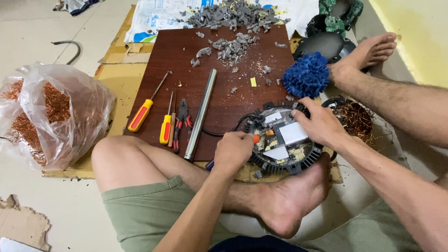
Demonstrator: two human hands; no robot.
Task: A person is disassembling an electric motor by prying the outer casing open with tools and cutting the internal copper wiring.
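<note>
Round black ribbed electric part [284, 140] with white blocks inside sits at the right front edge of the dark brown wooden board [219, 84], and your bare foot [291, 198] presses against its near side.

Far on your left, a clear plastic bag full of thin copper wire [51, 114] rests on the floor. Next, on the board, you have a long screwdriver with a red and yellow handle [145, 111], then a shorter screwdriver with a yellow and red handle [166, 126], then small pliers with red and black grips [182, 122], then a long grey metal rod [200, 114]. They lie side by side, near each other.

At the far end of the board there is a heap of broken grey bits [233, 28].

Your left hand [233, 150] is closed tight around a small tool with an orange tip [255, 138]. The tip touches the left side of the round part.

Your right hand [319, 123] lies on top of the round part, on its right side, with the fingers pressing down on a white block. It holds the part flat but does not wrap around it.

Just past that hand sits a fluffy blue ball-shaped duster [306, 74]. To the right of the round part is a tangle of copper wire in a black ring [357, 116].
</note>
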